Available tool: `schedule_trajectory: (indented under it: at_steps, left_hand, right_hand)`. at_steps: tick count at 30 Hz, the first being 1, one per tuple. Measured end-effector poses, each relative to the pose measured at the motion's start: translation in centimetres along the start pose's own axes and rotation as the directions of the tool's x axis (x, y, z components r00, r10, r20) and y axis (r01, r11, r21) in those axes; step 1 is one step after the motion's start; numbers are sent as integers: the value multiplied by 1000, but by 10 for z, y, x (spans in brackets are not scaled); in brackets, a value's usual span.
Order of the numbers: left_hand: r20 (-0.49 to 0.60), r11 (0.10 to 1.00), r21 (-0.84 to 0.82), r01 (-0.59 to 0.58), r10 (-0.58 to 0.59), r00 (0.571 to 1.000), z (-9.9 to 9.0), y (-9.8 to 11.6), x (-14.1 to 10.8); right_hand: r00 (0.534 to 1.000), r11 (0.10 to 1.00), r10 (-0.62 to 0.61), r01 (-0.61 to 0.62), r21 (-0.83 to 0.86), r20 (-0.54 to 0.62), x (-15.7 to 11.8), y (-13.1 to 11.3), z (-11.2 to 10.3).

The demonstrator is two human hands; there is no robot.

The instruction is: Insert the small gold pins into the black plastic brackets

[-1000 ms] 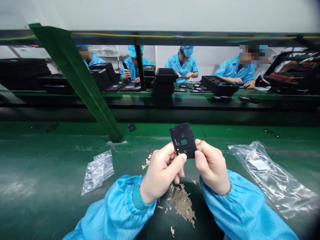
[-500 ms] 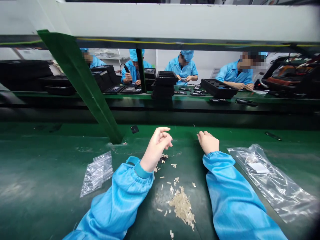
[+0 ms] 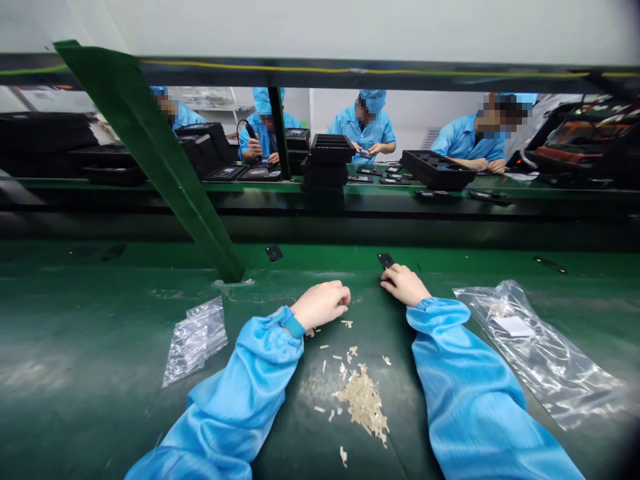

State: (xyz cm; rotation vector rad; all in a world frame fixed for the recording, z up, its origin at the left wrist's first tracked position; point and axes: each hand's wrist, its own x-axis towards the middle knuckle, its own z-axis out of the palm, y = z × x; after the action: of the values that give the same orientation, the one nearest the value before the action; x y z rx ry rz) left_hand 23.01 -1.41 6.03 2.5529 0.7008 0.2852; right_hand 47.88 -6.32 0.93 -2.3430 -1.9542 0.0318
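A small flat black part [image 3: 385, 260] extends beyond the fingertips of my right hand [image 3: 406, 285], which is closed at its near edge over the green work surface. To the left, my left hand [image 3: 323, 303] is lowered with its fingers curled together; whatever may be between them is hidden. Small beige slips [image 3: 311, 332] show beneath that wrist, partly covered. Nearer to me, between my forearms, lies a loose heap of thin beige pieces [image 3: 365, 400], with several stray ones scattered around it.
Another black part [image 3: 274, 253] lies beyond my left hand, and a long dark strip [image 3: 550, 265] at the right. Clear plastic bags [image 3: 196, 340] are on the left, a larger bag [image 3: 540, 353] on the right. A green post [image 3: 160, 160] slants down. Co-workers sit opposite behind black trays [image 3: 330, 157].
My left hand has dropped towards the surface and its fingers have curled in. My right hand has shifted slightly left, and the black part, earlier seen edge-on, now shows its flat face.
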Motion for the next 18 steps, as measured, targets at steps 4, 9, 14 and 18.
schedule_trajectory:
  at_steps: [4, 9, 14, 18]
  left_hand:
    - [137, 993, 104, -61, 46, 989, 17, -6, 2]
    - [168, 979, 200, -38, 4, 986, 23, -8, 3]
    - [100, 977, 212, 17, -39, 994, 12, -8, 2]
    - [44, 989, 143, 23, -29, 999, 9, -6, 1]
  right_hand:
    - [939, 948, -291, 258, 187, 183, -5, -29, -13]
    - [844, 875, -453, 360, 323, 285, -16, -71, -11]
    - [862, 875, -422, 305, 375, 281, -27, -91, -1]
    - [887, 831, -395, 234, 505, 238, -25, -90, -1]
